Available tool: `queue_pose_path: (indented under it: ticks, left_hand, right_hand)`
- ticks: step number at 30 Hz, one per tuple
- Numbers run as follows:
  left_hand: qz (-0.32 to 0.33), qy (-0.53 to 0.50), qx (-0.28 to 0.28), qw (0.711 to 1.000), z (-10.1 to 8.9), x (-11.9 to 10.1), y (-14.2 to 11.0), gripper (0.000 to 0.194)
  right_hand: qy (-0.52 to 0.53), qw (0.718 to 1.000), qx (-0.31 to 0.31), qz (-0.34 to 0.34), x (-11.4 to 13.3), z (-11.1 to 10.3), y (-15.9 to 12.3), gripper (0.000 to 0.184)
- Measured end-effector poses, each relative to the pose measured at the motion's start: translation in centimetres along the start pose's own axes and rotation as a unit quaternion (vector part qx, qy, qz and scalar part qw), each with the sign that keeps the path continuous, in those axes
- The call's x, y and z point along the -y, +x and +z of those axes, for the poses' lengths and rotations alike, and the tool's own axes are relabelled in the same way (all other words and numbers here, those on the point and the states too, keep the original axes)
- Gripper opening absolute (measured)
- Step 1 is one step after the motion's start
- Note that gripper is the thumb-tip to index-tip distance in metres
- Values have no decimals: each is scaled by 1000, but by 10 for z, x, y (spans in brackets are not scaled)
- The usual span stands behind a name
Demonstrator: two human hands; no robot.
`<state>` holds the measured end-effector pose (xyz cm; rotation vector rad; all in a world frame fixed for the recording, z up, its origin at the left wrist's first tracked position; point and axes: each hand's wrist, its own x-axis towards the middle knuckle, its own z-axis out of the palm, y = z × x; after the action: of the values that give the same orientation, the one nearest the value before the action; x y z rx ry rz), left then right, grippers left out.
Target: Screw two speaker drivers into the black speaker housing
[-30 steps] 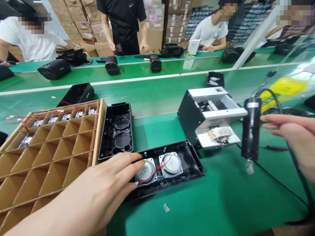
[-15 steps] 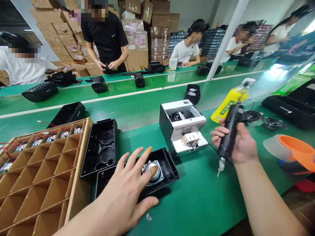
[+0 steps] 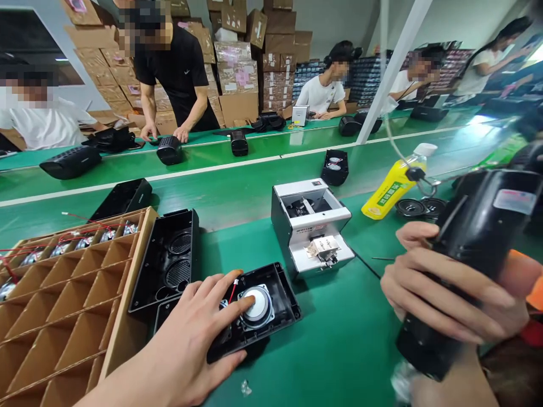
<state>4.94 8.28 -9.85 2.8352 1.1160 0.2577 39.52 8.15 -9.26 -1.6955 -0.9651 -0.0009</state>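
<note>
My left hand point(image 3: 203, 322) lies with fingers spread over a black speaker housing point(image 3: 282, 294), its index fingertip on the round back of a speaker driver point(image 3: 257, 308) seated inside. The thumb is by the housing's near edge, and the hand hides the left part of the housing. A red wire with a white plug stands up beside the driver. My right hand point(image 3: 458, 288) is wrapped round a black electric screwdriver point(image 3: 470, 226), held up close to the camera at the right. The tool's lower end is blurred. A white and black screw feeder point(image 3: 311, 226) stands beyond the housing.
A cardboard divider box point(image 3: 85, 294) with several wired drivers is at the left, beside another open housing point(image 3: 169, 260). A yellow bottle point(image 3: 394, 183) and loose speaker drivers point(image 3: 419, 207) lie at the right. Co-workers sit and stand across the green conveyor point(image 3: 237, 189).
My right hand has brought the screwdriver nearer the camera and to the right. My left hand has shifted slightly left on the housing. The standing co-worker's hands have lowered to a speaker.
</note>
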Motion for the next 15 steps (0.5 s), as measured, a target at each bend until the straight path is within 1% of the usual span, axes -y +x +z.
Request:
queue_pose_path:
  ticks: [2,4,6,8,9,11,13,15]
  left_hand:
    - [-4,-4,-17,1000,2,-3,-2,59]
    - [6,-5,-18,1000,6,-5,-6,59]
    - [22,-5,-23,999,12,-6,-11,63]
    - [48,-4,-42,998,21,-6,-15,70]
    - [59,-4,-53,997,25,-5,-17,73]
    - [79,-6,-65,995,29,-5,-18,76]
    - [75,-11,-60,995,28,-8,-17,76]
    - [53,-15,-42,998,21,-11,-15,71]
  right_hand:
    - [32,997,62,-29,22,9,13,99]
    - [51,990,117,-57,44,15,23,91]
    - [73,980,169,-79,61,17,27,90]
    - [105,968,210,-92,71,17,26,92]
    - [129,962,223,-95,74,17,24,93]
    - [208,947,225,-96,77,17,19,90]
    - [303,924,214,-94,77,18,16,77]
    - [373,899,212,-90,76,21,15,64]
